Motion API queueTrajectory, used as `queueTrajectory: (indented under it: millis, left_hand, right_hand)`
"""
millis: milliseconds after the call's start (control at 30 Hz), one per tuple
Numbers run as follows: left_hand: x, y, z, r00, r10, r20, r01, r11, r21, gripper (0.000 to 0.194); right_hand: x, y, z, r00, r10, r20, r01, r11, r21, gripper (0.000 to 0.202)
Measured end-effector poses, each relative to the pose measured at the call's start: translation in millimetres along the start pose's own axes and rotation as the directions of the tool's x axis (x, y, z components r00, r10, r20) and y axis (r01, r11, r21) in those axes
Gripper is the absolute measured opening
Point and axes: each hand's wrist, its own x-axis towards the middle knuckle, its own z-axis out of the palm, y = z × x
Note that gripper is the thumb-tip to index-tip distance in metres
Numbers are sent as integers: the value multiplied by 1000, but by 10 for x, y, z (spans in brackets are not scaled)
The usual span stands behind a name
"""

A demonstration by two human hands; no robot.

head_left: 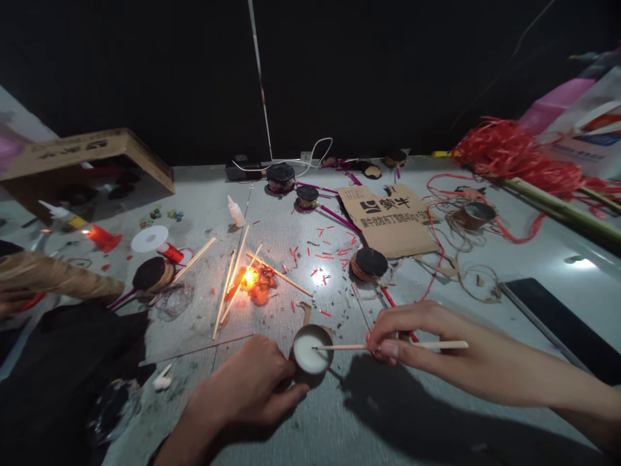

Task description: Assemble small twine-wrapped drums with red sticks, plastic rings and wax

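A short round tube [312, 350] with a brown rim and a white face inside stands on the table in front of me. My left hand [242, 382] grips its left side, index finger and thumb against the wall. Between the fingertips of my right hand [412, 336] is a thin wooden stick [444, 345], held nearly level. The dark tip of the stick lies over the white face; whether it touches cannot be made out. Beyond the tube a flame [250, 277] burns on melted red wax [261, 294], with several wooden sticks [233, 285] around it.
Black-topped round pieces with handles [369, 263] lie about, amid red scraps. A flattened cardboard piece [388, 220] is farther back. At right are a phone [557, 323], red string [514, 155] and a bamboo pole [563, 210]. Another person's dark sleeve [72, 369] reaches in at left, near a glue bottle [236, 211].
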Motion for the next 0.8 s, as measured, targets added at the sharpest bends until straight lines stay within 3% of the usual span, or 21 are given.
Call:
queueTrajectory:
  millis: [800]
  left_hand:
    - [1, 2, -30, 997, -48, 67, 48, 999, 1, 34]
  right_hand:
    - [-6, -60, -21, 1000, 8, -1, -8, 1000, 3, 34]
